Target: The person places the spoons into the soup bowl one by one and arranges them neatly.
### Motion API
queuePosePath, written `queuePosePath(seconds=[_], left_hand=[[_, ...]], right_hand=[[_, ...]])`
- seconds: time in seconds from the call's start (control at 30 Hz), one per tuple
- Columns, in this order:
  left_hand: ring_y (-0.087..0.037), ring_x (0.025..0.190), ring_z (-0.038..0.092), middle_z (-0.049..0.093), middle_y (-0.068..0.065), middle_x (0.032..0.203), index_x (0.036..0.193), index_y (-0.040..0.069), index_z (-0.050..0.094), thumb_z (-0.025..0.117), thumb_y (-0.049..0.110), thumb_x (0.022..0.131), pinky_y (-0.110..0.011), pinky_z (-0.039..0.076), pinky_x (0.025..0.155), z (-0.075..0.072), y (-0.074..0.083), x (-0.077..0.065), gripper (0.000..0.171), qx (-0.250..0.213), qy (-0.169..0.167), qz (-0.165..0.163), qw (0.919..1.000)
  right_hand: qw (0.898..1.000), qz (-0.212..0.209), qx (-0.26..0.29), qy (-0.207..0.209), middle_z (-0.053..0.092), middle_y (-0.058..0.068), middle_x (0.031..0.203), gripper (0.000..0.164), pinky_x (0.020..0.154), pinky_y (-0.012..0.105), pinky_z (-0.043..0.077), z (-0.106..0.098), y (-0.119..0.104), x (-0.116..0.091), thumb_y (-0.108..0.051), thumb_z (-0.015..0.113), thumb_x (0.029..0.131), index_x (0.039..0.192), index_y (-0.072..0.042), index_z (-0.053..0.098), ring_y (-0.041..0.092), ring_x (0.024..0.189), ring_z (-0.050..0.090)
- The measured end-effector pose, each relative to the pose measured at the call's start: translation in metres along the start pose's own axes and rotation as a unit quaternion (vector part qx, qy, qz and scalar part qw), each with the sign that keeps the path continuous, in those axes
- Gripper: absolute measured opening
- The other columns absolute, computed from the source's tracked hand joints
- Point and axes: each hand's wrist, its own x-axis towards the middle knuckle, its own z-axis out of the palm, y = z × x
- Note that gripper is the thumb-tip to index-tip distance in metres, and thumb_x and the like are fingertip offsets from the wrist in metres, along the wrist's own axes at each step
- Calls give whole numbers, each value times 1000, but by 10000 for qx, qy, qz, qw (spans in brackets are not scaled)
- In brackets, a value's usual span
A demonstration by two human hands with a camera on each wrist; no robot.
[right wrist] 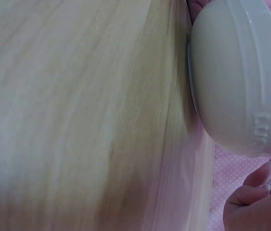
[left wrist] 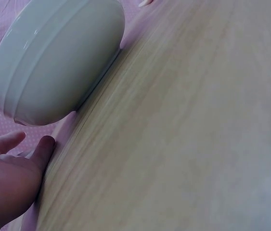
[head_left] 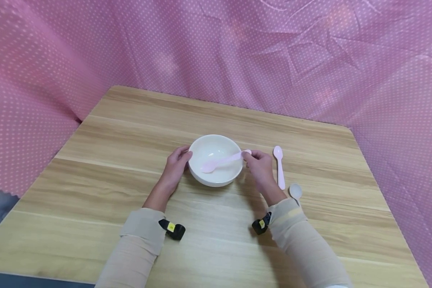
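Note:
A white bowl (head_left: 216,181) stands on the wooden table in front of me. At its left side is my left hand (head_left: 176,166), the thumb on the rim and the fingers along the outer wall. A pink spoon (head_left: 224,161) reaches into the bowl, its scoop low inside and its handle sloping up over the right rim. My right hand (head_left: 260,168) pinches the handle's end between thumb and fingers. In the right wrist view, the curled fingers of the right hand (right wrist: 258,192) are close beside the bowl (right wrist: 236,82), and only a bit of handle shows.
Right of my right hand, a second pink spoon (head_left: 279,168) lies on the table (head_left: 216,240). A white spoon (head_left: 295,191) lies nearer, partly hidden by my right sleeve. A pink dotted curtain (head_left: 216,60) hangs behind the table and along both sides.

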Motion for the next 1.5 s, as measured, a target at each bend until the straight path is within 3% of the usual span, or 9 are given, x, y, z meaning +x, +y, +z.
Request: queuePosePath(seconds=[0.4, 0.97, 1.5], left_hand=[[-21, 125, 47, 48, -12, 136, 140, 9, 41, 50, 32, 96, -33, 39, 106, 0, 0, 0, 50, 44, 20, -32, 10000], [-21, 125, 47, 48, -13, 135, 140, 8, 41, 49, 30, 96, -33, 38, 107, 1, -2, 1, 49, 26, 26, -18, 10000], [-21, 125, 47, 48, -12, 135, 140, 8, 41, 49, 30, 97, -33, 38, 107, 0, -1, 0, 49, 46, 8, -18, 10000]], right_hand=[[9998, 145, -74, -140, 54, -4, 72, 22, 53, 19, 41, -2, -1, 0, -23, 68, 86, 95, -3, 65, 12, 66, 50], [9998, -50, -11, -187, 59, -5, 79, 23, 51, 19, 39, -3, 2, -2, -28, 66, 87, 92, -5, 66, 11, 65, 49], [9997, -45, -39, -244, 59, -2, 82, 26, 50, 17, 37, -7, 1, -2, -26, 64, 89, 101, -3, 67, 10, 64, 48]])
